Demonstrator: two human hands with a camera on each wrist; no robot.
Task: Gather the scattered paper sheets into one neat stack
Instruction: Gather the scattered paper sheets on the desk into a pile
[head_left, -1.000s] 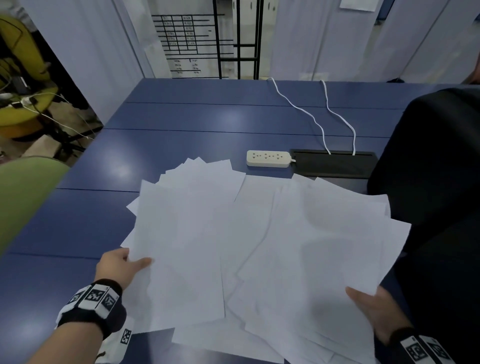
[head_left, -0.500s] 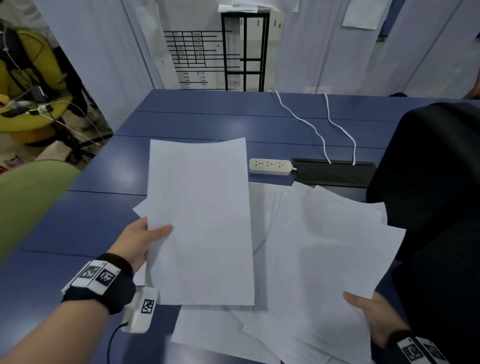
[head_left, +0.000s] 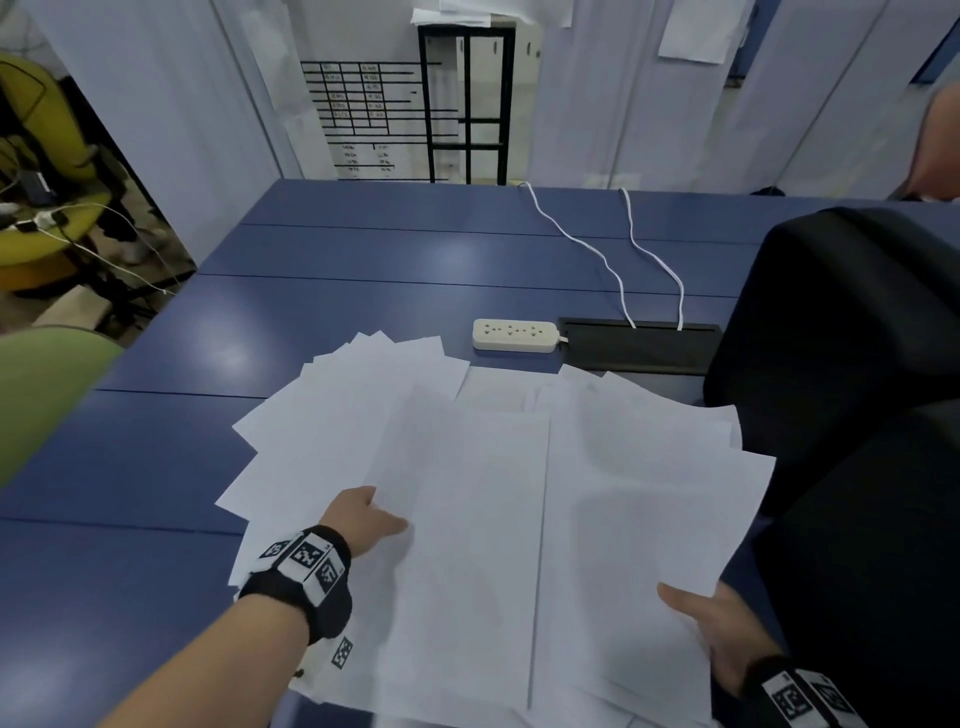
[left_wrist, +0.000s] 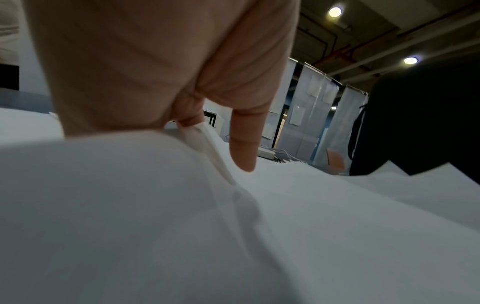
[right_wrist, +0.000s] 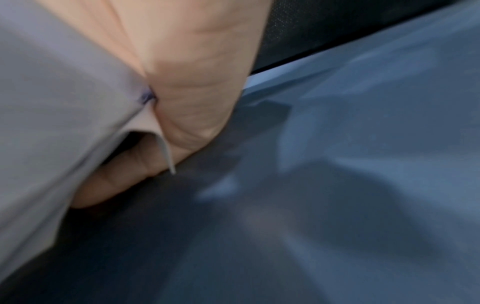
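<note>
Left hand has laid its lifted sheet back on the pile — fingers pinch its left edge. Right hand grips the right sheets. Papers are fanned across the desk — far from neat.

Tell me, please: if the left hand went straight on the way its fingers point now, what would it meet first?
The left hand points forward and right, low across the paper sheets it grips. Probably it only slides over more sheets first; beyond their far edge lies the black cable tray, near the power strip. Depth is uncertain.
</note>
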